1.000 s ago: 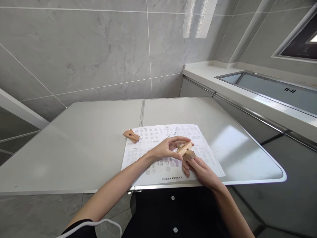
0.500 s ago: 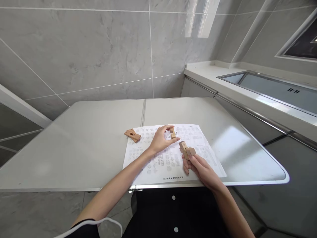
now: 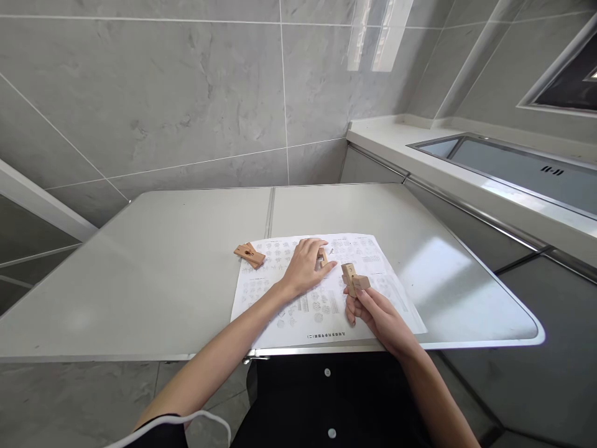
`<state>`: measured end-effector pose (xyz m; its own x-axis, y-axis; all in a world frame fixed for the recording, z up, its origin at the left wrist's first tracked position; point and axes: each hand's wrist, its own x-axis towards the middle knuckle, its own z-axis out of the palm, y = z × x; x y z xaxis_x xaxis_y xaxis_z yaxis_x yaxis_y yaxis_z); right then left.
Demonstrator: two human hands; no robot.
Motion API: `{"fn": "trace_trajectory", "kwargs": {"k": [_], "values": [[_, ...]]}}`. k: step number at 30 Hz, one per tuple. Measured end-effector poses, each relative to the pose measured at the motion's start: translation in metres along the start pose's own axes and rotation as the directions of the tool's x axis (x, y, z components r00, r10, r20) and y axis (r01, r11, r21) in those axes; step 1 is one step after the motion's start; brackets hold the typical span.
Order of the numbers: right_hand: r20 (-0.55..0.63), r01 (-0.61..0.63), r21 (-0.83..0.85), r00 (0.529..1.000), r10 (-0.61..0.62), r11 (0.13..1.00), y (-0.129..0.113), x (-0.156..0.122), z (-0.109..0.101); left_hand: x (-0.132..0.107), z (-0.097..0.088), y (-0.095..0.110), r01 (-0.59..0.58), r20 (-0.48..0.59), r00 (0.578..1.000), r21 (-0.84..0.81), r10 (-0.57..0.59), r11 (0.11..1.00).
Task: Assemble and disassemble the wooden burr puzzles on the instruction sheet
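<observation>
My left hand curves over a small notched wooden block, its fingers and thumb around the piece and partly hiding it, just above or on the printed sheet. In my right hand is a joined cluster of wooden puzzle pieces, pinched between thumb and fingers and held up over the sheet's right part. A gap separates the cluster from my left hand. Left of the sheet's upper corner, flat wooden puzzle pieces lie stacked crosswise, partly overlapping the paper.
The pale folding table has a seam across it and a metal edge. A counter with an inset sink runs along the right, and a grey tiled wall rises behind. A white cable crosses my left sleeve.
My left hand has turned palm-down over the notched block, which now shows less. The wooden cluster in my right hand has shifted slightly to the right and tilted.
</observation>
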<state>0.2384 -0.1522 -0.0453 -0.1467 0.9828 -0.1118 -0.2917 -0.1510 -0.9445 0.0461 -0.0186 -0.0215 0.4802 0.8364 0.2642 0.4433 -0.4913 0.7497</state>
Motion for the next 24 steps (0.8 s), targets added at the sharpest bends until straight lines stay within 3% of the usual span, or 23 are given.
{"fn": "trace_trajectory", "kwargs": {"k": [4, 11, 19, 24], "values": [[-0.026, 0.001, -0.002, 1.0, -0.001, 1.0, 0.0, 0.0, 0.001, -0.001, -0.003, 0.011, -0.012, -0.016, 1.0, -0.128, 0.01, 0.992], [-0.021, 0.003, -0.013, 1.0, -0.003, 1.0, -0.005, 0.0, 0.004, -0.008, -0.003, 0.019, -0.07, 0.19, 0.971, -0.345, 0.142, 0.936], [0.029, 0.08, -0.241, 0.997, -0.075, 0.967, -0.01, -0.002, 0.007, -0.012, 0.001, 0.024, -0.125, 0.277, 0.934, -0.337, 0.225, 0.933], [0.034, 0.096, -0.288, 0.995, -0.09, 0.953, -0.013, -0.003, 0.009, -0.011, 0.0, 0.025, -0.139, 0.293, 0.926, -0.319, 0.237, 0.937]]}}
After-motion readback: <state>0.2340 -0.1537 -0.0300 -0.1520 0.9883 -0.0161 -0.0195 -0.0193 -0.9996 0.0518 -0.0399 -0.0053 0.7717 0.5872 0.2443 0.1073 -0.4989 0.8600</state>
